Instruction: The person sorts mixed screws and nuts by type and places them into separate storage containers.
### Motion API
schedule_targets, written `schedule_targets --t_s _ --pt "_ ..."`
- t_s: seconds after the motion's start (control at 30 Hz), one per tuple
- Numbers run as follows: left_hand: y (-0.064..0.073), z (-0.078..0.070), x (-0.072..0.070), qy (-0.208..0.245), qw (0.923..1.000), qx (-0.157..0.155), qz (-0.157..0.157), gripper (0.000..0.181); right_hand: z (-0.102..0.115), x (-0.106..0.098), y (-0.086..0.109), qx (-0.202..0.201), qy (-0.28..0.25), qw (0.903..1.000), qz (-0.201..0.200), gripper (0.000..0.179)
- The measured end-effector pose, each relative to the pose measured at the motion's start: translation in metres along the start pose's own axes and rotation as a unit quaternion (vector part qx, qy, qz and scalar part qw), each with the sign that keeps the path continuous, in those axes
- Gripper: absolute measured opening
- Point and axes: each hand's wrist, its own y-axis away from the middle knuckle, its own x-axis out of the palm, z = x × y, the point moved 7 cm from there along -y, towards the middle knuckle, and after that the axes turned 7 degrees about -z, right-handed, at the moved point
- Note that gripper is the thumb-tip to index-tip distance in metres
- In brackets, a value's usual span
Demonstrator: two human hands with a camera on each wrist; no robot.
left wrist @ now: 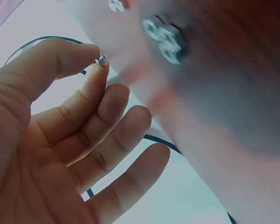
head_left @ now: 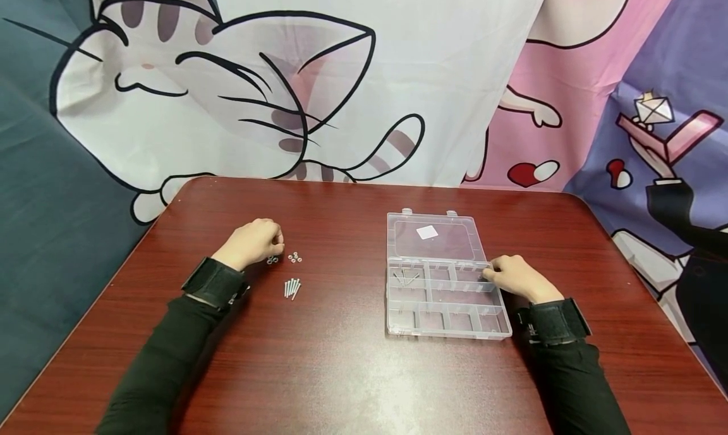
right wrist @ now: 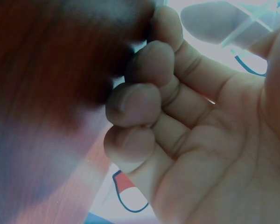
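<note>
A reddish-brown table fills the space before me, and behind it hangs a printed cloth with a big white cartoon cat. A clear divided box sits right of the middle, its lid folded back towards the cloth with a white label on it. A few loose screws lie in the box's far-left compartment. The right hand has its fingers curled at the box's right edge, gripping it and covering part of the rim.

Over on the left, a bunch of silvery screws lies on the bare wood, nearer the person than two little clusters of nuts. One cluster is in plain sight; the other lies just beneath the left hand, close by its fingers.

That hand pinches a tiny metal piece between thumb and forefinger, above the table, the other fingers loosely bent. The piece is shiny grey, mostly hidden by the fingertips; I can't make out its full shape.
</note>
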Motion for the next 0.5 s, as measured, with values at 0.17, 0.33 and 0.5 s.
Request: schedule_targets --t_s 0.17,0.33,0.5 --pt "-0.007 -0.008 0.005 -0.009 0.9999 -0.003 0.009 0.009 0.0 0.0 0.0 0.003 -0.005 1.0 0.003 0.022" --pt "-0.012 -0.018 0.008 -0.023 0.9997 0.004 0.011 0.008 -0.001 0.002 0.0 0.001 -0.002 1.0 0.002 0.021" --pt "-0.019 -0.032 0.007 -0.029 0.9994 0.014 0.01 0.007 -0.002 0.002 0.0 0.0 0.0 1.0 -0.001 0.021"
